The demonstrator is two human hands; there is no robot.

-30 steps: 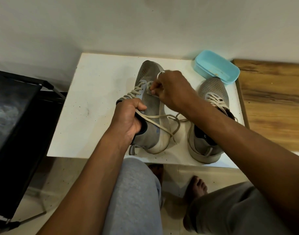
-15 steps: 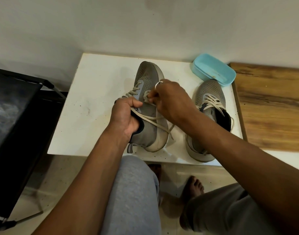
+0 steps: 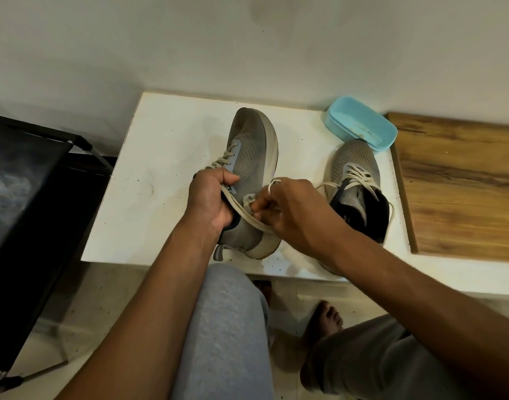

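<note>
Person, both arms bare: L forearm [image 3: 149, 298], R forearm [image 3: 391, 269]. R hand [image 3: 293, 212] w/ thin pale metal ring [image 3: 271, 186] on one finger; L hand [image 3: 208, 202] plain. L trouser leg [image 3: 224, 327] light grey fleece-type fabric, faint blue tint. R trouser leg [image 3: 377, 356] duller grey-beige, creased. Foot [image 3: 325, 319] bare, toes showing.

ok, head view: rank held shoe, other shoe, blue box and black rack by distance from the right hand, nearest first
From the right hand:
1. held shoe: in contact, centre.
2. other shoe: just to the right.
3. blue box: back right, by the wall.
4. black rack: far left.
</note>
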